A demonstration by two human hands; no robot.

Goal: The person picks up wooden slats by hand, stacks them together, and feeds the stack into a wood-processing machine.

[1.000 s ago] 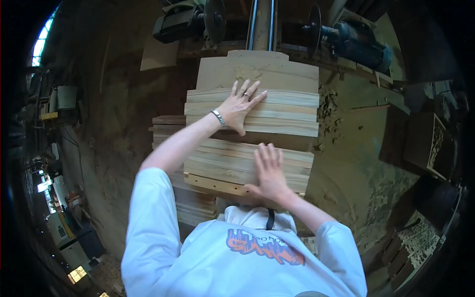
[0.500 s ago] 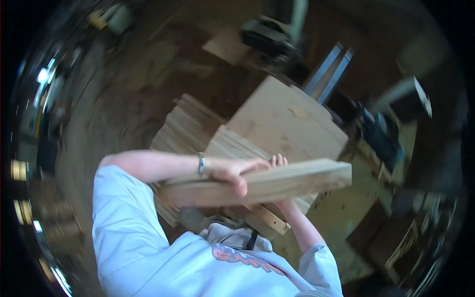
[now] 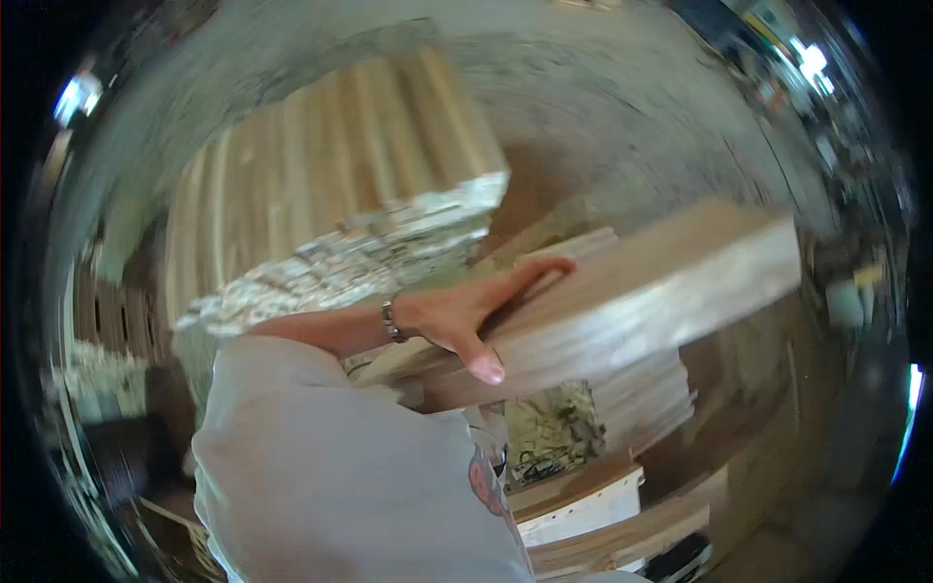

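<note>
Floor (image 3: 622, 126) of dull grey-brown tone is spread widely, and its surface looks rough. On the upper left, a large stack of boards (image 3: 321, 146) is seen. Its top is formed by parallel wooden strips, lighter and darker in turn; its near side is made of pale board ends, uneven and jagged. The lower left is covered by a pale sleeve (image 3: 340, 457) of soft cloth. In front of the person, a long wooden block (image 3: 671, 282) is held aslant, partly covering a smaller pile of boards (image 3: 646, 398) below. Its upper face is brown and its side face whitish; because of blur, it cannot be told how many pieces are in it. Lower down, a pale wooden strip (image 3: 583, 510) is marked by small dark dots.

The left hand (image 3: 466, 311) is opened wide around the block, with the thumb laid on the side face and the fingers over the upper face. The right hand is hidden, so its opening and its hold cannot be told. On the left wrist a shiny band (image 3: 392, 321) is worn.

Between the stack's right corner and the block, a narrow gap is left; beyond the block's far edge, wider room is offered.
</note>
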